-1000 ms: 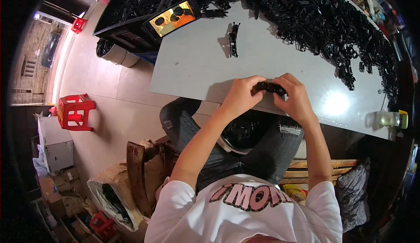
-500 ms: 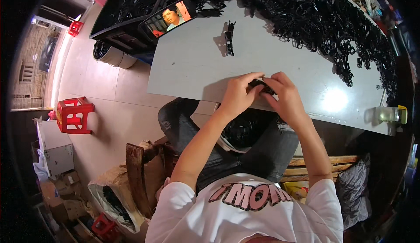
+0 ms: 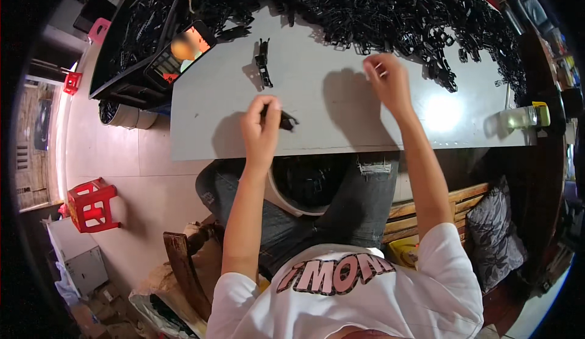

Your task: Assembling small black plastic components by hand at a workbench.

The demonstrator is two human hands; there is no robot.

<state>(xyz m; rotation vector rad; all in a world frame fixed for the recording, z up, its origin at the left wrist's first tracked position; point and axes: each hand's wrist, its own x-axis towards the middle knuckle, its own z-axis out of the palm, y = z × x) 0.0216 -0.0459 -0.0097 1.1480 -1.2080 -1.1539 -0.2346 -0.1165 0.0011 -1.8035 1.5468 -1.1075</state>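
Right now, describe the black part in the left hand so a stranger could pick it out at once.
On the grey table, look at the bare area near its front edge. There the left hand grips a small black plastic part. It is the only held piece, lying apart from the big black heap at the far edge.

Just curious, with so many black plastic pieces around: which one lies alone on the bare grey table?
The long black piece left of centre, apart from the heap and beyond the left hand.

Grey table (image 3: 341,125), heap of black plastic parts (image 3: 390,10) along its far edge, small stack (image 3: 263,64), phone (image 3: 183,49), bottle (image 3: 521,117) at right.
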